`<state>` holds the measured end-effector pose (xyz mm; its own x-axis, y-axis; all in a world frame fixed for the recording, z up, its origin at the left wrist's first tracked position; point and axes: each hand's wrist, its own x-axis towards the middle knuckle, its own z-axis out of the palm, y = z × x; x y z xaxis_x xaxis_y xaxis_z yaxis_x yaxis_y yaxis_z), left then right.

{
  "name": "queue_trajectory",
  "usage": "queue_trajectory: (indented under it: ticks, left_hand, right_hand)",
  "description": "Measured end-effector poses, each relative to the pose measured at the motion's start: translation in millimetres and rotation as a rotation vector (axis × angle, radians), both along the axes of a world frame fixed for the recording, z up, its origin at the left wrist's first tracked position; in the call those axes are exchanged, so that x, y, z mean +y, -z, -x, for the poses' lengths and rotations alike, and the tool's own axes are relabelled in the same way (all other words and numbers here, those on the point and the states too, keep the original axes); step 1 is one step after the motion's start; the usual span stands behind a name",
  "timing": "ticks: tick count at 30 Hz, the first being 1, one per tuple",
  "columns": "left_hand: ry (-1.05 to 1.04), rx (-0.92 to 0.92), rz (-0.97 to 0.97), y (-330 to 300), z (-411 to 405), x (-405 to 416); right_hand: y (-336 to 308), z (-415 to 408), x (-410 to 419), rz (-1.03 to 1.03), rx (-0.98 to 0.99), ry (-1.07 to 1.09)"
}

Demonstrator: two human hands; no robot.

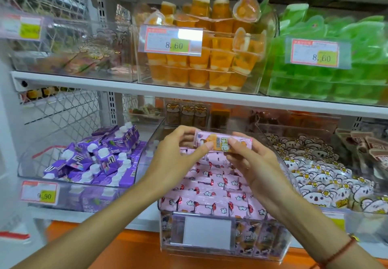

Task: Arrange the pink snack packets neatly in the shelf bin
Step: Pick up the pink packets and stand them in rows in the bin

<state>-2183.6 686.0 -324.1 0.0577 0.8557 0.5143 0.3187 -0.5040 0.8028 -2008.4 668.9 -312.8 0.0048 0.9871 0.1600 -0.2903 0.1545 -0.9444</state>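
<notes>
Between the two hands, above the bin (281,164), a pink packet (223,142) is being held level: the left hand (178,155) is pinching its near edge, the right hand (249,161) its right half. It is looking light, soft and slick, so gripping both ends seems best. Orange print is showing on its front.

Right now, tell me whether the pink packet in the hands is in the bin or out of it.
Out. Both hands, left and right, pinch the pink packet above the clear bin of stacked packets.
</notes>
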Motion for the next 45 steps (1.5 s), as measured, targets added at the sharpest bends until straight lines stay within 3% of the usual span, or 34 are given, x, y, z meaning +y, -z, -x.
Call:
queue_trajectory:
  ticks: [4, 8, 13, 18, 22, 26, 31, 36, 40, 45]
  left_hand:
    - [-0.015, 0.410, -0.060, -14, 13, 30]
    - [0.025, 0.882, -0.014, -21, 7, 73]
    - [0.060, 1.207, 0.078, -14, -1, 108]
    - [0.074, 1.199, 0.167, -19, 6, 119]
    - [0.009, 1.240, 0.072, -23, 10, 114]
    - [-0.085, 1.135, -0.038, -18, 16, 106]
    - [-0.140, 0.943, -0.106, -10, 18, 91]
    - [-0.001, 0.980, 0.000, -6, 9, 84]
    - [0.064, 1.209, 0.093, -3, -1, 81]
    - [0.092, 1.330, 0.208, -7, -7, 82]
  right_hand:
    - [1, -8, 16, 0.080, -0.028, 0.253]
    - [2, -13, 38, 0.110, -0.129, 0.340]
    - [5, -13, 64, 0.108, -0.331, 0.401]
    - [6, -10, 80, 0.041, -0.591, 0.322]
    - [3, -3, 85, -0.201, -0.959, 0.230]
    - [-5, 13, 96, -0.458, -1.242, 0.193]
    - [22, 31, 106, -0.387, -1.567, 0.008]
    - [17, 12, 99, -0.219, -1.292, -0.056]
    - [21, -14, 78, -0.303, -1.503, -0.006]
    - [46, -28, 43, -0.382, -1.533, -0.001]
